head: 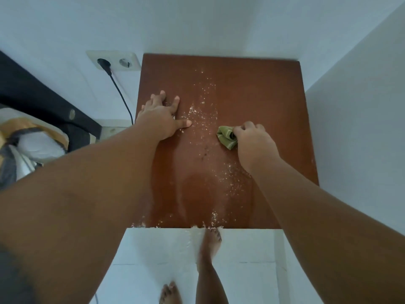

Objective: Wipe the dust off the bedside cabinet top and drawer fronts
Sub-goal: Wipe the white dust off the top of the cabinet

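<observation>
The brown top of the bedside cabinet [258, 88] fills the middle of the view, seen from above. A band of pale dust [201, 110] runs down its centre to the front edge. My left hand [161, 118] lies flat on the left part of the top, fingers spread, holding nothing. My right hand [252, 142] is closed on a bunched green cloth [226, 137], pressed to the top just right of the dust band. The drawer fronts are hidden below the top.
White walls close in behind and to the right of the cabinet. A wall socket [114, 60] with a black cable [122, 95] sits at the back left. A dark bed frame [39, 95] with bedding stands left. My bare feet [210, 240] are on white floor tiles.
</observation>
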